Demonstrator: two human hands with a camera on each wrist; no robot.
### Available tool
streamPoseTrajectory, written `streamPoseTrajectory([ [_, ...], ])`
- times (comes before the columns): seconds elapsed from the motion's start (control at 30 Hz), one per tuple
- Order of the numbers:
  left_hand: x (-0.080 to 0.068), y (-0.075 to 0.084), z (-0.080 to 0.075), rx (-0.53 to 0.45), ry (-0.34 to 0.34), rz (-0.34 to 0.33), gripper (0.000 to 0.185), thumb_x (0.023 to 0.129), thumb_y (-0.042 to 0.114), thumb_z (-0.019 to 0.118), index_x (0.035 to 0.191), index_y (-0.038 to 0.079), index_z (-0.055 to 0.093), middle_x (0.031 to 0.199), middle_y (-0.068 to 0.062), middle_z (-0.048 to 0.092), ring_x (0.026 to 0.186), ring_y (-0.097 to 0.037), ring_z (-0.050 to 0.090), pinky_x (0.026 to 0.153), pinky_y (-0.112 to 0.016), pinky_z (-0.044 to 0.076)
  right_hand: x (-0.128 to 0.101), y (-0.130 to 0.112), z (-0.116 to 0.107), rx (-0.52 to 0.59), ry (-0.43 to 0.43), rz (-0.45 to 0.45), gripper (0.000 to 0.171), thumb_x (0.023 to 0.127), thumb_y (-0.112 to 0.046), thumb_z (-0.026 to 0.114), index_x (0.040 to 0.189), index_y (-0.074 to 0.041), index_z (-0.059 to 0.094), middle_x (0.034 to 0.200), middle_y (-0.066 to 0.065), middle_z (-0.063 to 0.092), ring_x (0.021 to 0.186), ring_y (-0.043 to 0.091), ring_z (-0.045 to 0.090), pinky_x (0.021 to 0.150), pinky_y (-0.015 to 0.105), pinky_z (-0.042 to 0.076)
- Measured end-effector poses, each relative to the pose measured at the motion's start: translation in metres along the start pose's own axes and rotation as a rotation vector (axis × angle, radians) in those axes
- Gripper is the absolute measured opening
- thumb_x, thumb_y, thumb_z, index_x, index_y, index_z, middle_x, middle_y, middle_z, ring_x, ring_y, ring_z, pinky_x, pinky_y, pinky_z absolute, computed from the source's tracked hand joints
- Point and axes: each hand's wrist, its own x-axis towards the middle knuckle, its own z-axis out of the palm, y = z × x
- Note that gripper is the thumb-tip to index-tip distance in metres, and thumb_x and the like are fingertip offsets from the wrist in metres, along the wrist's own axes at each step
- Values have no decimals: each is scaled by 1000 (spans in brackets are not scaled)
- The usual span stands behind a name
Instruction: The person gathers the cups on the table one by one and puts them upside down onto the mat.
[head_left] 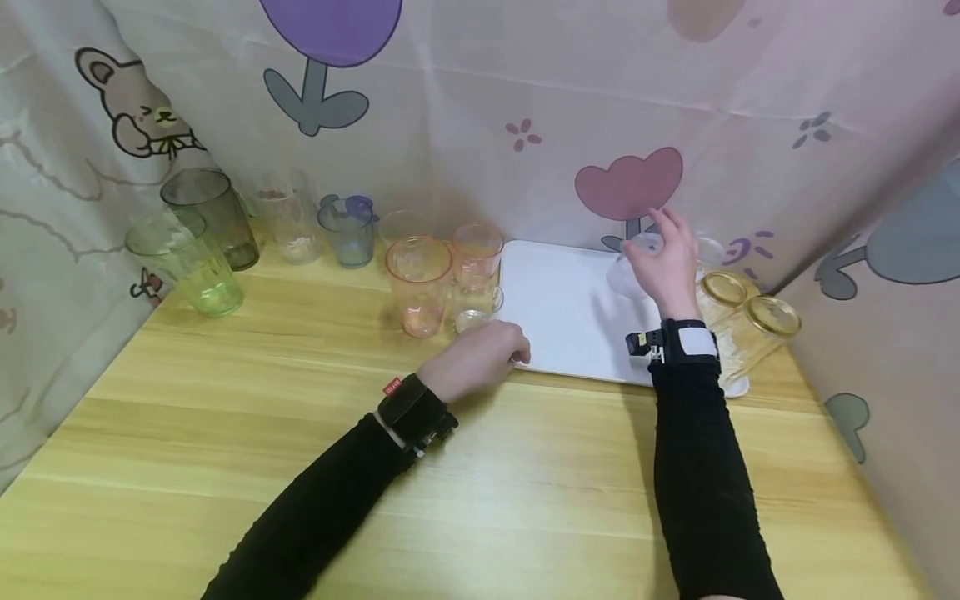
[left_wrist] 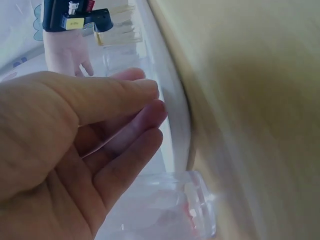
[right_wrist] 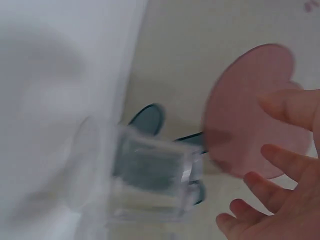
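Observation:
My left hand (head_left: pixel 480 358) is at the front left corner of a white tray (head_left: pixel 555 308). In the left wrist view its fingers (left_wrist: pixel 132 155) are bent loosely, with nothing between them and the thumb, and overlap the tray's edge. Close beside that hand stands a small clear glass mug (head_left: pixel 472 310) with a handle. Over the back right part of the tray, my right hand (head_left: pixel 670 258) hangs with fingers apart. A clear footed glass (right_wrist: pixel 155 175) stands upside down on the tray near those fingers, apart from them in the right wrist view.
Two amber glasses (head_left: pixel 757 329) stand upside down at the tray's right end. Left of the tray are pink-tinted tumblers (head_left: pixel 418 287), a blue-grey glass (head_left: pixel 348 233), a clear glass (head_left: pixel 292 225), a dark grey tumbler (head_left: pixel 217 221) and a green one (head_left: pixel 187 267). A printed curtain (head_left: pixel 465 100) hangs behind.

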Motion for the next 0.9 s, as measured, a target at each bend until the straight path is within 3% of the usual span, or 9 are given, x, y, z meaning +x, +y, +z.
streamPoseTrajectory([
  [0.1,-4,-1,-7,-20,35,14,19,95,2,73,111,10,80,108,-1,75,104,-17,69,91,-28,57,-6,-14,-3,56,28,-18,61,96,-22,69,152,-8,52,163,10,39,153,30,28,126,48,24],
  [0.2,-8,-2,-17,-53,77,44,19,95,0,72,111,7,79,107,-3,74,103,-18,69,91,-28,57,-12,-28,-5,118,49,-49,55,96,-19,69,148,-8,56,156,11,48,145,25,40,121,43,35],
  [0.3,-13,-2,-29,-84,140,97,19,94,-1,71,110,6,78,106,-4,73,100,-18,68,89,-27,56,-18,-41,-5,178,52,-96,48,96,-14,69,143,-6,61,143,14,57,133,24,51,112,40,47],
  [0.4,-19,-2,-42,-119,224,164,18,94,-2,71,108,5,78,104,-5,73,98,-19,69,88,-26,56,-26,-51,-6,217,29,-135,41,98,-13,69,137,-4,65,134,15,62,123,26,58,105,37,51],
  [0.53,-28,-4,-60,-171,338,210,18,92,-5,72,107,4,77,104,-6,75,100,-19,70,93,-27,56,-37,-60,-8,223,-37,-197,34,99,-14,69,131,-1,68,128,14,67,115,26,63,96,26,51],
  [0.67,-41,-6,-79,-219,435,184,19,92,-4,74,109,4,77,111,-8,75,106,-20,70,97,-30,56,-49,-63,-11,176,-126,-274,30,99,-13,70,126,-2,71,123,14,71,109,26,65,88,18,50],
  [0.77,-51,-10,-93,-244,506,168,20,91,-1,76,111,4,76,114,-8,75,106,-21,70,97,-32,56,-56,-61,-12,120,-198,-330,27,98,-12,70,124,-2,72,119,13,72,105,25,66,84,18,51],
  [0.9,-63,-21,-106,-249,581,151,23,91,1,77,113,5,76,114,-7,74,107,-21,68,98,-36,56,-65,-58,-6,66,-316,-402,24,98,-10,71,120,-2,72,117,13,72,100,25,68,82,29,56],
])
